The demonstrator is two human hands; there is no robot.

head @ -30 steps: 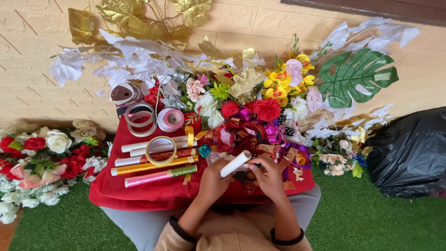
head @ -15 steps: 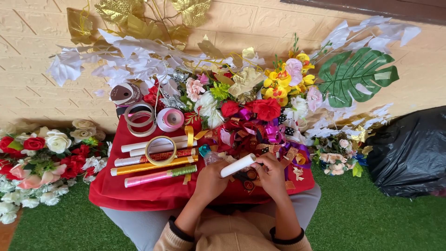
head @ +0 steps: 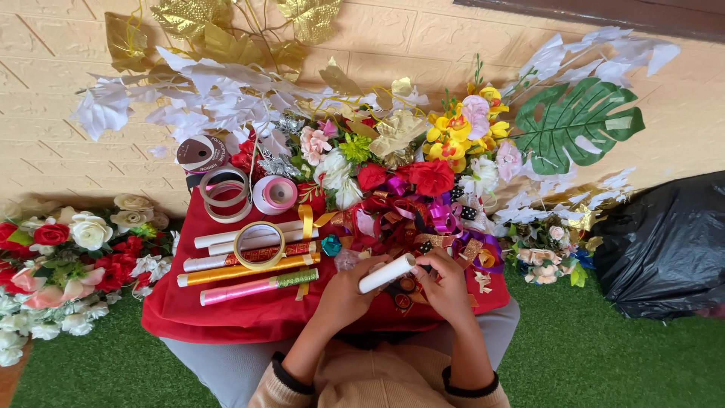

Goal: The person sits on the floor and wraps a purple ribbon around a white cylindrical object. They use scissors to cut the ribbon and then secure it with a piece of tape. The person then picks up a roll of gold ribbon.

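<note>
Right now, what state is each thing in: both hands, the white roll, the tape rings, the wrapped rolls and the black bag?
Left hand: closed on the white roll.
Right hand: fingers at the roll's far end.
White roll: rolled up, held tilted above the red cloth.
Clear tape ring: lying flat across the wrapped rolls.
Wrapped rolls: rolled up, side by side on the cloth.
Pink ribbon spool: wound.
Black bag: crumpled on the green turf.

A red cloth [head: 226, 317] covers the lap, with 5 wrapped rolls [head: 249, 264] lying side by side on it and a tape ring [head: 259, 245] resting on top. Behind them stand a pink ribbon spool [head: 275, 194] and what may be 2 stacked clear tape rings [head: 225, 195]. A green monstera leaf [head: 578, 121] leans on the wall above a black plastic bag [head: 664, 245]. Red and white roses [head: 68, 257] lie on the green turf [head: 596, 363].
</note>
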